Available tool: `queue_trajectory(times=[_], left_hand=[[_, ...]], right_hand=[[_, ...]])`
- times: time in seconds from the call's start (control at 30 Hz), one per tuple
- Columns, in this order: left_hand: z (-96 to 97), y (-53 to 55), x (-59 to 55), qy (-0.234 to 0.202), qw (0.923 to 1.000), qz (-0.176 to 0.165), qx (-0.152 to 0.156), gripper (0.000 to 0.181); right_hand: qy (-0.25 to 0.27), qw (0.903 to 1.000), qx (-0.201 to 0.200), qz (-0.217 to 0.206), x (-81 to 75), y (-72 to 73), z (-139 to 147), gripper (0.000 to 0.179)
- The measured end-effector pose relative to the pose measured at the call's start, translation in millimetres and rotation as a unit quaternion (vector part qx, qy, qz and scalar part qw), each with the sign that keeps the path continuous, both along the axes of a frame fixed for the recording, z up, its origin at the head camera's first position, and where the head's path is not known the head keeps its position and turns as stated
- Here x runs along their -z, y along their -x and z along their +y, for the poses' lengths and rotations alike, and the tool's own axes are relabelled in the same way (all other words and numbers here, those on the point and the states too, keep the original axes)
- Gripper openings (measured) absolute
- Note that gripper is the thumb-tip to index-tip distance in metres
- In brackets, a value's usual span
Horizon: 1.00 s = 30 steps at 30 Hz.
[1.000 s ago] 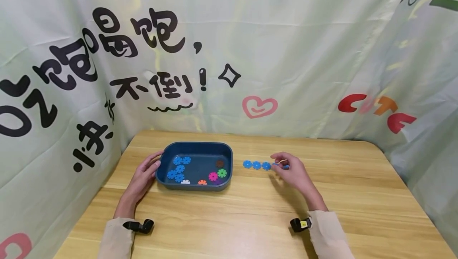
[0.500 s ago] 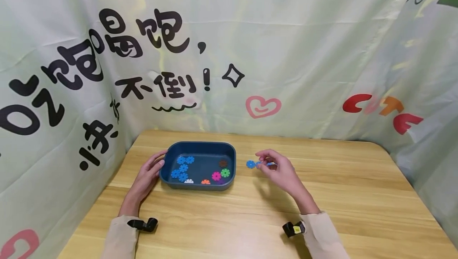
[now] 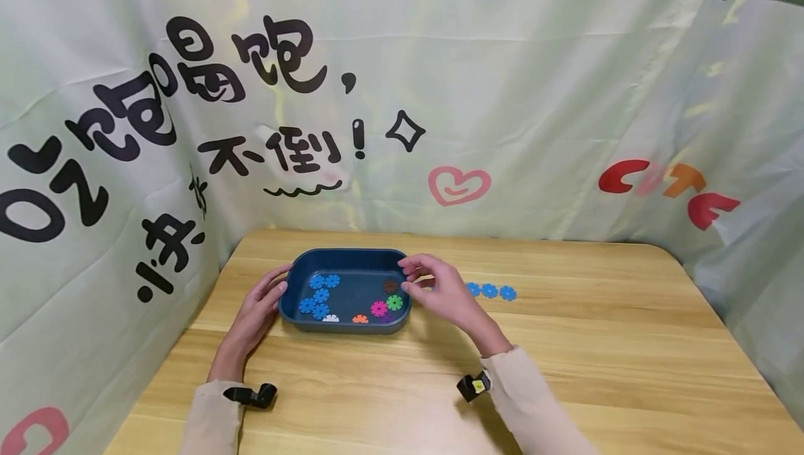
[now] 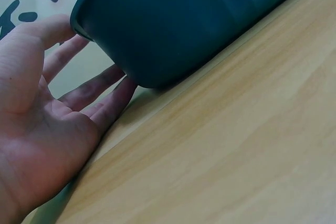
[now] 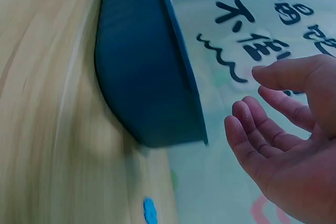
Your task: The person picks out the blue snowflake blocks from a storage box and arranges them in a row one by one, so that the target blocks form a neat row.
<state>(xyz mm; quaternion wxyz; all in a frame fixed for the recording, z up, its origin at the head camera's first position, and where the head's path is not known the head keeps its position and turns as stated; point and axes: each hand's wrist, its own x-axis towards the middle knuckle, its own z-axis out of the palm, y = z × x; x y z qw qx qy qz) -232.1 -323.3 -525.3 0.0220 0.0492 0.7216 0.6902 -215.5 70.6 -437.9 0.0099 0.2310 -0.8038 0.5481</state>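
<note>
A dark blue rectangular tray (image 3: pixel 345 328) stands on the wooden table. My left hand (image 3: pixel 254 308) touches its left end, thumb by the rim and fingers against the outer wall. Inside lie several blue snowflake discs (image 3: pixel 320 295) at the left; pink (image 3: pixel 379 309), green (image 3: pixel 393 303), brown (image 3: pixel 390 287) and partly hidden purple discs at the right; white (image 3: pixel 330 318) and orange (image 3: pixel 360 319) ones near the front wall. My right hand (image 3: pixel 442 294) hovers by the tray's right end, fingers loosely bent, nothing between them in the right wrist view. Behind it runs a row of blue discs (image 3: pixel 489 290), partly covered.
Bare wood of the table (image 3: pixel 377 399) extends in front of the tray and to the right. A printed cloth (image 3: pixel 540 127) hangs close behind the table and along both sides. Black wrist cameras (image 3: pixel 474 386) sit at both cuffs.
My right hand has moved left from the row of blue discs to the tray's right end, uncovering the row's right part. The left hand stays at the tray. The head view shifts slightly.
</note>
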Motion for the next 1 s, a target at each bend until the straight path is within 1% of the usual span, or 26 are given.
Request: queue_trajectory(times=[0.17,0.43,0.7,0.8,1.0], left_hand=[[0.5,-0.3,0.0,-0.004,1.0000,0.003,0.000,0.054],[-0.4,0.0,0.4,0.007,1.0000,0.002,-0.002,0.053],[-1.8,-0.4,0.1,0.010,0.9999,-0.004,-0.003,0.054],[-2.2,-0.4,0.2,0.009,0.9999,-0.004,-0.004,0.054],[-1.9,0.8,1.1,0.000,1.0000,0.000,0.000,0.053]], right_hand=[[-0.017,0.9995,-0.025,-0.006,-0.7,7.9,-21,0.034],[-0.040,0.9983,-0.041,-0.013,4.0,23.5,-50,0.037],[-0.069,0.9955,-0.065,0.000,7.5,35.7,-81,0.036],[-0.088,0.9938,-0.067,-0.007,9.6,40.3,-91,0.036],[-0.118,0.9899,-0.067,-0.038,14.4,48.2,-108,0.038]])
